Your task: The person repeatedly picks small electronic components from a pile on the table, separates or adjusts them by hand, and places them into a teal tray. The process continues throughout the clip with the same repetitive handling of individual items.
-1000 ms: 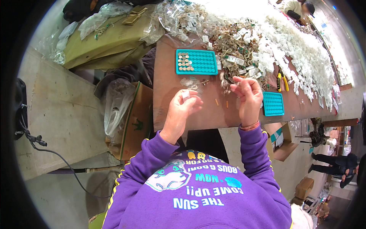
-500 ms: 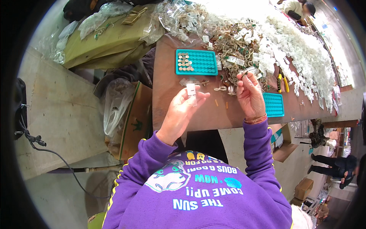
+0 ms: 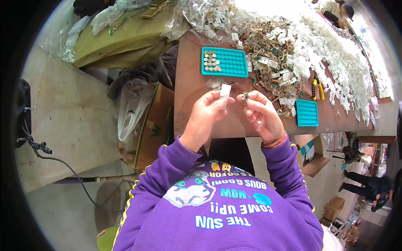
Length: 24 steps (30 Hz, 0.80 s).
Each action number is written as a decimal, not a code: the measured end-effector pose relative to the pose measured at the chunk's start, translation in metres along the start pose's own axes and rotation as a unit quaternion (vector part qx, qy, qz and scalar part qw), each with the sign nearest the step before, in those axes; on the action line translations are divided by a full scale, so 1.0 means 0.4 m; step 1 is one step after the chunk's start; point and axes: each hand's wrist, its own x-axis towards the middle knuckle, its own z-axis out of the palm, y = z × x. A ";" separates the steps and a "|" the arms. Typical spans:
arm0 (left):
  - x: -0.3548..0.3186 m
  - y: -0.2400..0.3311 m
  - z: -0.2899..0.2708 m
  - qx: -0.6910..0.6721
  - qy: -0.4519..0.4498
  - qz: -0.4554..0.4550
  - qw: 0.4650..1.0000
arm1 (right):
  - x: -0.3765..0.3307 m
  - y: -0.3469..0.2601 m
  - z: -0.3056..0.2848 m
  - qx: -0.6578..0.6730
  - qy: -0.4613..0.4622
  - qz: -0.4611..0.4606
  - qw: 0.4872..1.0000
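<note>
White tag [image 3: 225,90], its long axis running roughly up the frame, is pinched by the fingers [image 3: 212,98] of the left hand [image 3: 201,121] above frame centre, and a small green-flecked piece [image 3: 246,96] is held just to its right, apart from it, by the right hand [image 3: 266,120].

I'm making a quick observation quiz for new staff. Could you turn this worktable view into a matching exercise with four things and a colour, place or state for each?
Column 1
1. White tag
2. Two-handled tool
3. Leftmost teal tray
4. Translucent plastic bag

Column 2
A. Partly filled with small round pieces
B. Left of the table, by a brown carton
C. Pinched in the left hand
D. Yellow and black

Right pairs: 1-C; 2-D; 3-A; 4-B
</note>
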 end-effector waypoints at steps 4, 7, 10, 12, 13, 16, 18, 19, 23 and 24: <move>0.000 -0.003 -0.018 -0.107 -0.056 -0.022 0.992 | 0.005 0.020 -0.006 0.032 0.008 0.007 0.999; 0.003 -0.013 -0.020 -0.121 -0.053 -0.014 0.991 | 0.005 0.030 -0.011 0.055 0.002 0.008 0.998; -0.002 -0.019 -0.018 -0.097 -0.032 -0.006 0.995 | 0.001 0.037 -0.016 0.064 0.012 0.009 0.998; -0.007 -0.017 -0.018 -0.091 -0.030 -0.007 0.995 | -0.001 0.039 -0.017 0.067 0.021 0.015 0.997; -0.009 -0.017 -0.016 -0.070 -0.019 -0.005 0.997 | -0.003 0.039 -0.016 0.068 0.024 0.021 0.997; -0.015 -0.020 -0.007 -0.027 0.003 0.017 0.999 | -0.007 0.037 -0.008 0.038 0.028 0.026 0.999; -0.015 -0.023 -0.002 -0.022 -0.003 0.053 0.998 | -0.010 0.035 0.004 0.001 0.035 0.019 0.999; -0.016 -0.026 -0.001 -0.022 -0.003 0.063 0.998 | -0.012 0.034 0.011 -0.022 0.042 0.014 0.999; -0.016 -0.036 -0.001 0.005 -0.004 0.102 0.995 | -0.025 0.030 0.037 -0.125 0.058 -0.008 0.990; -0.015 -0.038 -0.003 0.018 -0.001 0.110 0.994 | -0.026 0.029 0.041 -0.134 0.063 -0.008 0.989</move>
